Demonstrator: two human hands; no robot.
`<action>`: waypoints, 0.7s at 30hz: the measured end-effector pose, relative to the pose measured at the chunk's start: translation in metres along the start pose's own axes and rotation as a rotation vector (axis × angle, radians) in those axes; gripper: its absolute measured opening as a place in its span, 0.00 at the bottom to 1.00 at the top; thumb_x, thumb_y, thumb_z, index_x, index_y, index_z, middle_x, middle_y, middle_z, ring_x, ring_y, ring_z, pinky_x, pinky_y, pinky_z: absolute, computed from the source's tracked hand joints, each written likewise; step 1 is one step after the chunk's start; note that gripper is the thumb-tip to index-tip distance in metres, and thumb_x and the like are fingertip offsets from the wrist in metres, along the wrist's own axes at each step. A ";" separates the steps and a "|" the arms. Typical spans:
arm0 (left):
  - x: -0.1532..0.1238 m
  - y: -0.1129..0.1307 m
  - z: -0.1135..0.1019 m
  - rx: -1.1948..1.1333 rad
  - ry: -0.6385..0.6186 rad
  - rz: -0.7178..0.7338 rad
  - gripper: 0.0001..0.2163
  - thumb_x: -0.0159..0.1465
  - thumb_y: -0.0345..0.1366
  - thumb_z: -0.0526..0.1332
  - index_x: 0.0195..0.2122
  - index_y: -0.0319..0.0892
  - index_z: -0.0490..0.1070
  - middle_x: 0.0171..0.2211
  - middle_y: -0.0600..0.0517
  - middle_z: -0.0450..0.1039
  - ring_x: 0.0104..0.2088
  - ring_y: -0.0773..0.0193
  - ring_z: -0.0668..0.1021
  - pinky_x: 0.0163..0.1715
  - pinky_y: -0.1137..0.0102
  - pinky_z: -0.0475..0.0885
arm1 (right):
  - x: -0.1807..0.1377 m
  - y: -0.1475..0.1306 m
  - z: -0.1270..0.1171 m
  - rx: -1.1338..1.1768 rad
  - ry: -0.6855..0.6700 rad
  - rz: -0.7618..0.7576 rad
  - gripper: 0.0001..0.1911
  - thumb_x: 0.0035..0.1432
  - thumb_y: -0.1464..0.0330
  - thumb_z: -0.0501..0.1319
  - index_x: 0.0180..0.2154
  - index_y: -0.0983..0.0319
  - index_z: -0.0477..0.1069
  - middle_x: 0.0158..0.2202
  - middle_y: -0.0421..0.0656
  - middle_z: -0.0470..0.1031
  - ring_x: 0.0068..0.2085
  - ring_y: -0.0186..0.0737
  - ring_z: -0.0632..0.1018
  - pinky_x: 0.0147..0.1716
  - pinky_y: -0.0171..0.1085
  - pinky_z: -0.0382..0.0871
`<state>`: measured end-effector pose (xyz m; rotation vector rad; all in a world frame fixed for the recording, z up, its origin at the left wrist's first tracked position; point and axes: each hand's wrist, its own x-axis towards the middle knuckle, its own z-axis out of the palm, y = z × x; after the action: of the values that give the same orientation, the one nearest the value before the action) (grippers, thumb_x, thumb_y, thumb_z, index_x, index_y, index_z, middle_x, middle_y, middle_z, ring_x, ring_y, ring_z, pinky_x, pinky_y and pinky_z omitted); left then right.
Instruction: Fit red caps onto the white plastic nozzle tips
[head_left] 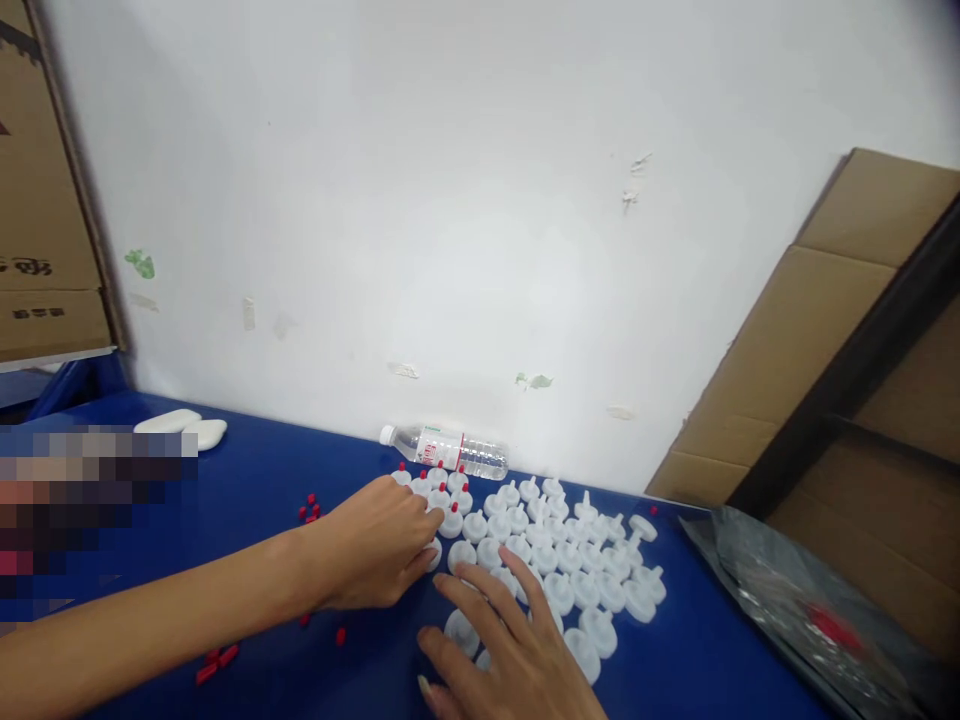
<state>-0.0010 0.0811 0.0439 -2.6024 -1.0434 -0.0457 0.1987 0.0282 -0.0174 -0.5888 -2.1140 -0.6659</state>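
Several white plastic caps stand packed together on a blue table. A few at the back left carry red tips. My left hand reaches in from the left, its fingers curled and pinching at a white cap with a red tip. Lower down, my right hand lies over the near caps with its fingers spread flat, holding nothing.
Loose red tips lie scattered on the table, more near my left forearm. A water bottle lies against the white wall. Cardboard boxes stand right and left; a grey plastic bag lies at right. Two white pads sit far left.
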 end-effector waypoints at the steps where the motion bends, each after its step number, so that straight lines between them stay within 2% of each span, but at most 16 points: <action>1: -0.001 -0.001 0.000 0.002 -0.010 0.013 0.04 0.67 0.32 0.60 0.35 0.42 0.74 0.28 0.45 0.80 0.27 0.48 0.82 0.23 0.63 0.64 | 0.000 0.001 0.000 -0.001 -0.001 0.002 0.08 0.69 0.60 0.63 0.37 0.55 0.77 0.43 0.41 0.83 0.50 0.39 0.80 0.73 0.45 0.46; 3: -0.003 -0.003 -0.008 -0.013 -0.018 0.020 0.06 0.66 0.30 0.58 0.33 0.43 0.73 0.27 0.47 0.80 0.25 0.50 0.81 0.23 0.62 0.63 | 0.001 0.002 -0.003 0.002 -0.001 0.021 0.08 0.69 0.61 0.63 0.37 0.55 0.77 0.44 0.41 0.83 0.51 0.39 0.80 0.73 0.43 0.48; 5: -0.006 -0.002 -0.023 -0.083 -0.011 0.000 0.08 0.68 0.31 0.55 0.34 0.45 0.71 0.29 0.49 0.80 0.27 0.51 0.81 0.25 0.62 0.64 | 0.004 0.003 -0.009 0.009 -0.006 0.060 0.08 0.70 0.61 0.62 0.38 0.55 0.77 0.46 0.42 0.83 0.52 0.39 0.80 0.70 0.43 0.55; 8: -0.010 0.004 -0.046 -0.298 -0.025 0.007 0.09 0.69 0.32 0.54 0.31 0.46 0.67 0.29 0.53 0.78 0.28 0.57 0.80 0.29 0.63 0.64 | 0.011 0.005 -0.020 -0.019 -0.066 0.103 0.13 0.74 0.58 0.55 0.48 0.52 0.78 0.53 0.48 0.80 0.56 0.43 0.79 0.59 0.47 0.72; 11: -0.013 0.012 -0.056 -0.472 -0.006 0.042 0.07 0.68 0.32 0.54 0.33 0.46 0.68 0.30 0.55 0.77 0.30 0.61 0.80 0.30 0.65 0.63 | 0.015 0.006 -0.026 -0.048 -0.117 0.063 0.21 0.77 0.56 0.46 0.55 0.52 0.75 0.55 0.51 0.78 0.56 0.45 0.80 0.51 0.48 0.79; 14: -0.015 0.020 -0.055 -0.501 -0.001 0.029 0.09 0.68 0.33 0.53 0.32 0.45 0.69 0.29 0.54 0.76 0.31 0.60 0.80 0.30 0.64 0.62 | 0.014 0.006 -0.025 -0.006 -0.122 0.030 0.22 0.77 0.54 0.46 0.53 0.56 0.75 0.51 0.49 0.80 0.51 0.43 0.81 0.52 0.46 0.78; 17: -0.017 0.024 -0.052 -0.462 -0.026 0.026 0.08 0.70 0.34 0.53 0.34 0.45 0.69 0.32 0.53 0.77 0.32 0.58 0.80 0.31 0.64 0.64 | 0.008 0.004 -0.020 0.056 -0.083 0.064 0.17 0.76 0.59 0.52 0.44 0.59 0.77 0.40 0.46 0.80 0.42 0.40 0.82 0.51 0.42 0.78; 21: -0.018 0.027 -0.052 -0.420 -0.046 0.116 0.06 0.72 0.34 0.53 0.40 0.45 0.68 0.36 0.51 0.76 0.33 0.57 0.80 0.32 0.63 0.66 | 0.003 0.003 -0.019 0.094 -0.046 0.043 0.11 0.71 0.71 0.57 0.36 0.60 0.75 0.29 0.40 0.75 0.31 0.34 0.78 0.36 0.33 0.76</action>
<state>0.0091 0.0342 0.0820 -3.0495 -0.9831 -0.1983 0.2095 0.0193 -0.0043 -0.6008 -2.1566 -0.5304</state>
